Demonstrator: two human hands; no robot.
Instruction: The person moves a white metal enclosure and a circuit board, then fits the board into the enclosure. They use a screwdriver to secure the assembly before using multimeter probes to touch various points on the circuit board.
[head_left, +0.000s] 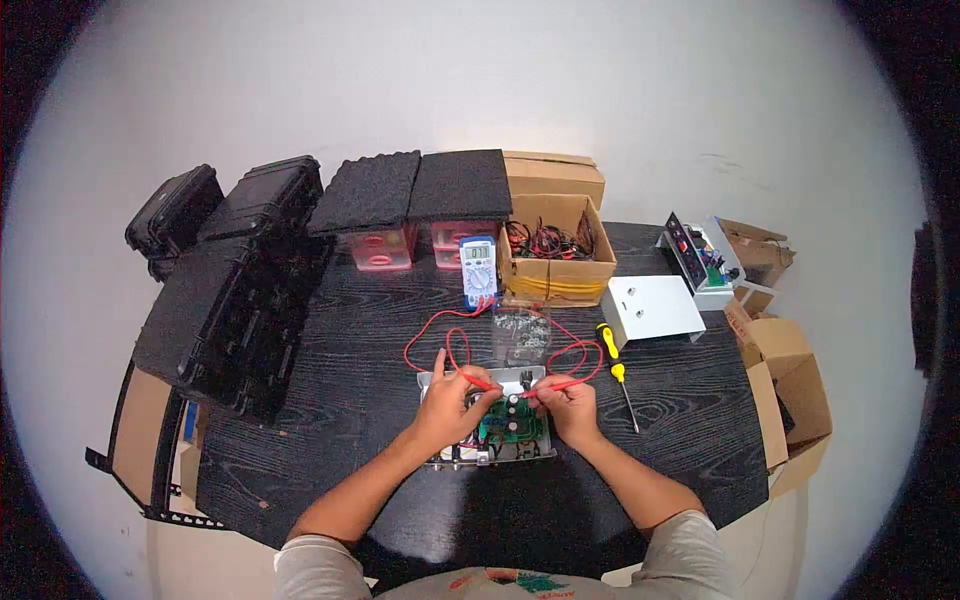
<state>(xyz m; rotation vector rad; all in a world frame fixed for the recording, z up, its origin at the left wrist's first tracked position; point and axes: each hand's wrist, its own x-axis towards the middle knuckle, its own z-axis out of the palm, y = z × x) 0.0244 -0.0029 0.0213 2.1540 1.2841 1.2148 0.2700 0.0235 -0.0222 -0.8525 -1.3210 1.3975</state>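
My left hand is closed around a red test probe, its tip over the far side of an opened metal chassis. In my right hand is a second red test probe, pinched and angled down toward the same spot. Between the hands lies a green circuit board with capacitors and wires, seated inside the chassis. Red leads curl from both probes back to a blue-and-white multimeter, whose display is lit. Fingers partly hide the board's far edge.
A yellow-black screwdriver and a white metal cover lie to the right. Behind the chassis is a clear bag of small parts. A cardboard box of cables stands at the back; black cases fill the left.
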